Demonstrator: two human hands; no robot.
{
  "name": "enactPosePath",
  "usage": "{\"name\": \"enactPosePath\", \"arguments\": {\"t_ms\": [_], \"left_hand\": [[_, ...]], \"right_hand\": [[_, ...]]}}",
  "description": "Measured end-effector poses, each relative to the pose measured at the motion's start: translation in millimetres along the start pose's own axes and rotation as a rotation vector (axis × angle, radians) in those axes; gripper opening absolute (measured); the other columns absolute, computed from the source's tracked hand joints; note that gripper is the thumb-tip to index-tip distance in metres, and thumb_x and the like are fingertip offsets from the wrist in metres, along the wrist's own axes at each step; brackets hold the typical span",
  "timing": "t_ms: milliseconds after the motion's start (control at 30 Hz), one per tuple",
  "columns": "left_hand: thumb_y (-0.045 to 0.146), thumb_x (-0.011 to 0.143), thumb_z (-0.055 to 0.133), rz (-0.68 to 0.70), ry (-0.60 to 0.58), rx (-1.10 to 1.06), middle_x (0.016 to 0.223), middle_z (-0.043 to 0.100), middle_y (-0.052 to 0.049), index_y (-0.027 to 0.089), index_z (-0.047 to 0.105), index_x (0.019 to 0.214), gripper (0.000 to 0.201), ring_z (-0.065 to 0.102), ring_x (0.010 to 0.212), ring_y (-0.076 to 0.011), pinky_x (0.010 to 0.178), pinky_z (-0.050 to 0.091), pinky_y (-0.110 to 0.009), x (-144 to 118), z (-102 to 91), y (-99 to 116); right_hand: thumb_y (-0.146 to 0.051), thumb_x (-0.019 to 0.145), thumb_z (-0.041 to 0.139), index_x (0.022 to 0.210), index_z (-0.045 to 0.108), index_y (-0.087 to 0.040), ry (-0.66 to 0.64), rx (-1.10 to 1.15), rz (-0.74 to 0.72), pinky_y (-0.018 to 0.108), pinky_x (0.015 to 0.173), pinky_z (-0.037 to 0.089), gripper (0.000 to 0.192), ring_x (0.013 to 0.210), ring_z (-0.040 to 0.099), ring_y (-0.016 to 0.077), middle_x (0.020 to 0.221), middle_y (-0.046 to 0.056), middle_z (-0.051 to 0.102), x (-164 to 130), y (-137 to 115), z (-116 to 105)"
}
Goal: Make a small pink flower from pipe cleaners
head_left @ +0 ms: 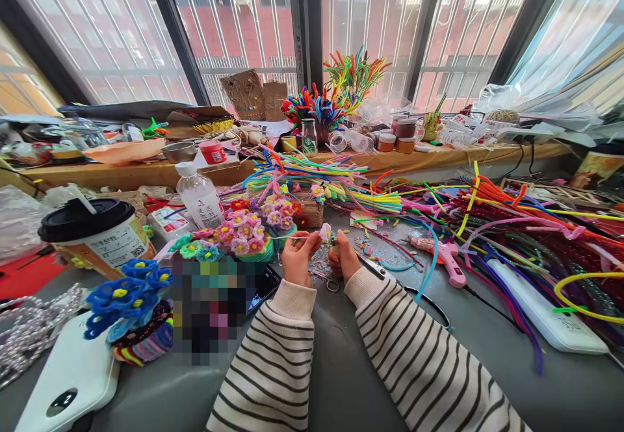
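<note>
My left hand [298, 260] is closed in a pinch on a small pale pink-white pipe-cleaner flower [325, 231], and a thin light stem sticks out to the left of the fingers. My right hand [345, 260] is wrapped around what looks like a lighter [334, 243], thumb up near its metal top, just right of and below the flower. Most of the lighter is hidden in the fist. Small scissors [332, 284] lie on the grey table between the wrists. Left of my hands are pink pipe-cleaner flowers [244, 230] and blue-green ones [195, 248].
A pink glue gun [453, 266] lies to the right, near bundled pipe cleaners [511, 224] and a white power strip [546, 308]. At left stand a lidded paper cup [97, 237], a plastic bottle [199, 195] and blue flowers [129, 292]. Jars line the windowsill [380, 159].
</note>
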State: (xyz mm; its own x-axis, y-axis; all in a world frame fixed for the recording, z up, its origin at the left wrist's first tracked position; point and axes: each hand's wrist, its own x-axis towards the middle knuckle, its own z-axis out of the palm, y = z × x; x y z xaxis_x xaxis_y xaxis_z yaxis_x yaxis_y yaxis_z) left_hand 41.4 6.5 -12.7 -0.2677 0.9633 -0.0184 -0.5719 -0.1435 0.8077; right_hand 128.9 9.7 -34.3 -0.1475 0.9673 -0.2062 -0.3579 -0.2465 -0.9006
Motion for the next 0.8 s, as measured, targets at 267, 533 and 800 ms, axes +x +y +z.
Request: {"name": "enactPosePath", "arguments": {"t_ms": [267,533,800], "left_hand": [[0.011,0.049,0.065,0.003,0.014,0.001,0.057,0.06,0.0,0.014,0.045,0.069,0.029,0.058,0.055,-0.0098,0.057,0.047,-0.023,0.9,-0.2,-0.2],[0.012,0.048,0.065,0.037,-0.01,-0.003,0.057,0.059,0.001,0.013,0.045,0.068,0.029,0.057,0.055,-0.0082,0.059,0.045,-0.022,1.7,-1.8,-1.4],[0.014,0.049,0.065,0.042,-0.013,0.004,0.058,0.059,0.001,0.013,0.045,0.069,0.028,0.056,0.056,-0.0083,0.059,0.044,-0.023,-0.9,-2.8,-0.1]], "right_hand": [[-0.063,0.067,0.022,0.034,0.023,-0.018,0.025,0.014,0.004,0.018,0.025,0.005,0.056,0.022,0.011,0.002,0.026,-0.007,0.018,-0.8,-1.4,-0.2],[-0.059,0.07,0.022,0.031,0.023,-0.018,0.033,0.002,-0.006,0.018,0.026,0.004,0.056,0.022,0.011,0.0019,0.025,-0.006,0.017,0.0,-1.3,1.1],[-0.055,0.071,0.024,0.033,0.023,-0.019,0.035,-0.006,-0.037,0.02,0.028,0.003,0.052,0.024,0.009,0.003,0.026,-0.006,0.017,-1.9,0.4,1.2]]}}
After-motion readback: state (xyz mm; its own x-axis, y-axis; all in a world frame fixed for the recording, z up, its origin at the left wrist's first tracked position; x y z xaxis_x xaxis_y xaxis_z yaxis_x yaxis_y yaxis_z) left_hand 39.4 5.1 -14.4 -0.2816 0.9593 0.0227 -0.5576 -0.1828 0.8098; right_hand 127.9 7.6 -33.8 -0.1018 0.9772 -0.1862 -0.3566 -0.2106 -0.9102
